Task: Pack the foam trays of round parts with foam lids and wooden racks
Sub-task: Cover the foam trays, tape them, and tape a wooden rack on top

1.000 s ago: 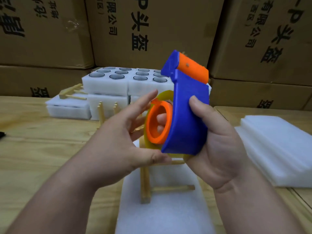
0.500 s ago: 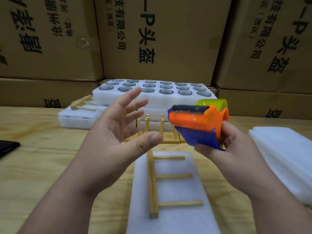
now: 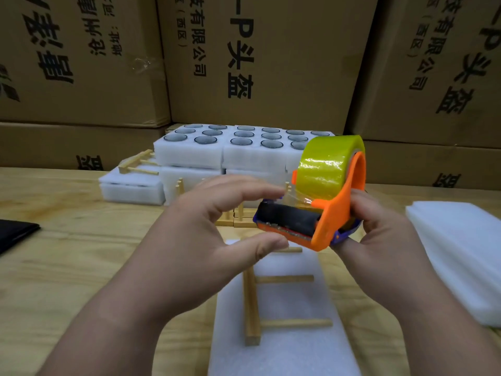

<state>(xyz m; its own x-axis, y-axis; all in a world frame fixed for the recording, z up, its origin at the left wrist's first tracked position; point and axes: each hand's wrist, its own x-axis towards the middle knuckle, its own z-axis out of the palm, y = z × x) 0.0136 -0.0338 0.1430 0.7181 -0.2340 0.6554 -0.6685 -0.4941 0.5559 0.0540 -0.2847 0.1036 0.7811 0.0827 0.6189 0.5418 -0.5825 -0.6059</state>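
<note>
Your right hand's got the tape dispenser, left hand is reaching in for the tape end

Your right hand (image 3: 379, 229) has its fingers curled round the orange-and-blue tape dispenser (image 3: 322, 213), holding it up above the tabletop (image 3: 67, 267) with the yellowish tape roll (image 3: 328, 166) on top. Your left hand (image 3: 206, 234) sits just beside the dispenser's front, thumb and fingers bent into a loose C with a gap between them, gripping nothing. Right under your hands, near the front edge, a foam lid (image 3: 284, 348) lies flat with a wooden rack (image 3: 254, 302) resting on it. Toward the back edge are the stacked foam trays (image 3: 222, 156) with round parts (image 3: 241, 141) sitting in their pockets, another rack (image 3: 135, 164) on the low foam to their left. More foam sheets (image 3: 461, 253) are piled at the right edge, cardboard boxes (image 3: 271, 63) behind.
</note>
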